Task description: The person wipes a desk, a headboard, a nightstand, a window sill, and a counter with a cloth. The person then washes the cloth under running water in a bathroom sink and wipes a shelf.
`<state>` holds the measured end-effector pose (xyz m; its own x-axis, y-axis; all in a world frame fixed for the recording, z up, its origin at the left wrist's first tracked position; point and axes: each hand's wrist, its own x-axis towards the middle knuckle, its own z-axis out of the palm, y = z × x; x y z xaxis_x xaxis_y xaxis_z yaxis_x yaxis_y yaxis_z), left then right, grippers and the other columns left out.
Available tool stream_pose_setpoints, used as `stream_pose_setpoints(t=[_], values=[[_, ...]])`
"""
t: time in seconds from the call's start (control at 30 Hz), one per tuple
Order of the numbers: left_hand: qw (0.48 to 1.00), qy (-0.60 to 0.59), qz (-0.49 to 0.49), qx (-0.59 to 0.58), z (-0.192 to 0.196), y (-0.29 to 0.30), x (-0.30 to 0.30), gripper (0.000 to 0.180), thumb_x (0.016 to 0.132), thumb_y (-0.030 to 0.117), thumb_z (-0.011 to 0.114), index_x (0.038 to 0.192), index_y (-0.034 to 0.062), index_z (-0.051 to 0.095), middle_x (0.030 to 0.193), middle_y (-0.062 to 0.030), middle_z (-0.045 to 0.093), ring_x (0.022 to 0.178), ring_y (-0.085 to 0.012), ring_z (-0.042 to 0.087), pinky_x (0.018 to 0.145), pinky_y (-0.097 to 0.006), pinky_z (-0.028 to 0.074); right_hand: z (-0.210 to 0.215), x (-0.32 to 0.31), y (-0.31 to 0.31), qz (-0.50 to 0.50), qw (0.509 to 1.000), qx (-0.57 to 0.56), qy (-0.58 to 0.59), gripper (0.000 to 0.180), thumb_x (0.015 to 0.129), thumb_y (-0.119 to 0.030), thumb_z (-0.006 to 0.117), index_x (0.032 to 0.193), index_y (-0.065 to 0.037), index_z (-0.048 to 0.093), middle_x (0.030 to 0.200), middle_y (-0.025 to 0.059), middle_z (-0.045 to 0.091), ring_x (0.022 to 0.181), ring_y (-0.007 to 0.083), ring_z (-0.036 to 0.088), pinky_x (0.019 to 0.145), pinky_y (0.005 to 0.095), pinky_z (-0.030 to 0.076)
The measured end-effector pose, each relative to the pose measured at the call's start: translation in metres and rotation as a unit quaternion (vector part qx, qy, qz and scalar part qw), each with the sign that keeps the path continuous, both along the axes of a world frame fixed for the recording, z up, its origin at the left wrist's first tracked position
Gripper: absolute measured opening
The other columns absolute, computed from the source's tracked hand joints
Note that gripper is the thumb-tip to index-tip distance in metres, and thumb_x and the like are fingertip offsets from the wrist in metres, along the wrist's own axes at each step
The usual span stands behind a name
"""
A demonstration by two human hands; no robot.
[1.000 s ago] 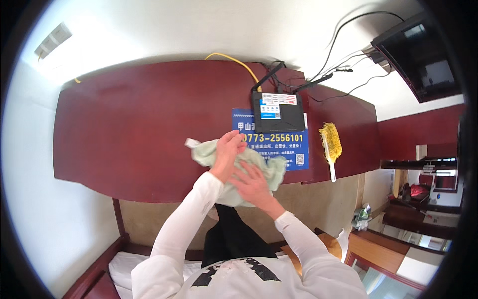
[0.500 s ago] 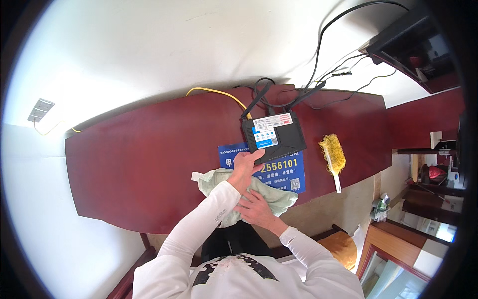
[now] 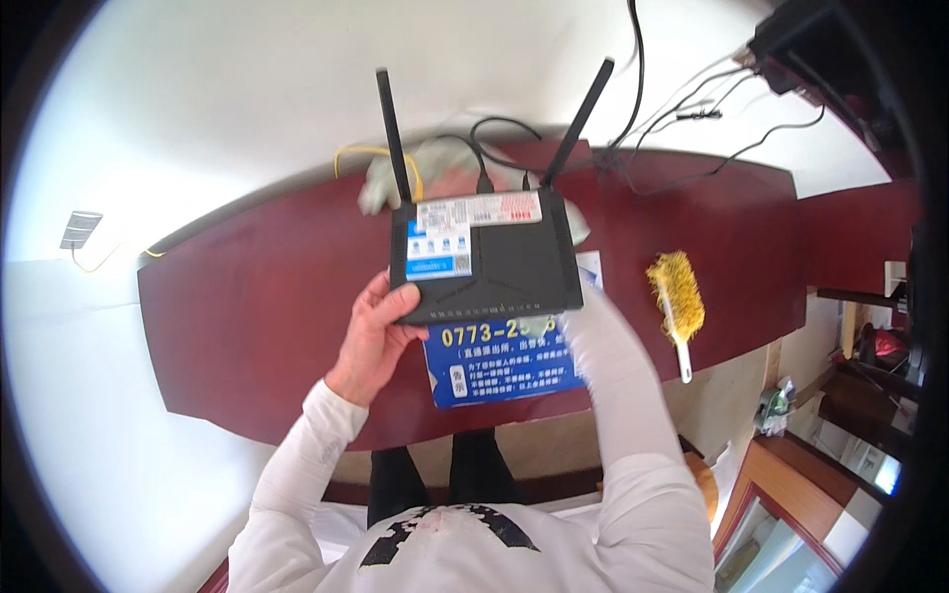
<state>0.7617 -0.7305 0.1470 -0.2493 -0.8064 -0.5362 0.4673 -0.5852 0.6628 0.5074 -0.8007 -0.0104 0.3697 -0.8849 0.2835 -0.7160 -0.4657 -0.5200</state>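
Observation:
My left hand [image 3: 371, 336] grips the near left corner of a black router [image 3: 484, 262] and holds it raised above the dark red table [image 3: 247, 316]. The router's two antennas point away from me, and cables hang from its back. My right forearm passes under the router. Beyond it my right hand [image 3: 450, 183] shows only as a blurred patch pressed on a pale green cloth [image 3: 390, 183] on the table. A blue printed sheet [image 3: 504, 371] lies below the router.
A yellow brush with a white handle [image 3: 677, 296] lies on the table to the right. Black cables [image 3: 692, 128] run across the far right of the table toward a dark device [image 3: 820, 40]. A yellow cable [image 3: 361, 151] loops at the back edge.
My left hand has lifted the router off the table toward the camera. My right hand has carried the cloth from the near side to the spot behind and under the router.

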Motion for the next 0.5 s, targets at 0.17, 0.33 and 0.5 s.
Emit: stream_pose_setpoints(t=[0.17, 0.33, 0.5], values=[[1.0, -0.021, -0.009, -0.011, -0.005, -0.016, 0.013, 0.028, 0.086, 0.014, 0.064, 0.11, 0.0032, 0.054, 0.097, -0.0063, 0.064, 0.077, -0.0108, 0.063, 0.06, -0.022, 0.054, 0.042, -0.034, -0.052, 0.035, 0.972, -0.123, 0.198, 0.034, 0.08, -0.016, 0.057, 0.113, -0.008, 0.06, 0.126, 0.0123, 0.054, 0.126, 0.029, 0.041, 0.104, 0.0483, 0.031], [1.0, -0.011, -0.025, -0.004, -0.039, -0.014, 0.004, 0.031, 0.085, 0.014, 0.065, 0.112, 0.003, 0.054, 0.104, -0.0074, 0.062, 0.089, -0.0141, 0.061, 0.065, -0.027, 0.055, 0.02, -0.019, 0.079, -0.107, 0.99, -0.043, 0.077, 0.044, 0.081, -0.017, 0.052, 0.124, -0.011, 0.056, 0.137, 0.012, 0.047, 0.131, 0.0298, 0.037, 0.11, 0.0467, 0.024], [1.0, 0.013, -0.028, 0.004, -0.088, -0.004, -0.004, 0.036, 0.08, 0.016, 0.071, 0.108, 0.001, 0.053, 0.101, -0.0066, 0.06, 0.086, -0.0144, 0.06, 0.066, -0.029, 0.054, 0.023, 0.118, 0.225, -0.034, 0.976, 0.082, 0.197, 0.048, 0.079, -0.02, 0.054, 0.127, -0.024, 0.056, 0.142, 0.005, 0.043, 0.131, 0.0394, 0.036, 0.107, 0.0586, 0.024]])
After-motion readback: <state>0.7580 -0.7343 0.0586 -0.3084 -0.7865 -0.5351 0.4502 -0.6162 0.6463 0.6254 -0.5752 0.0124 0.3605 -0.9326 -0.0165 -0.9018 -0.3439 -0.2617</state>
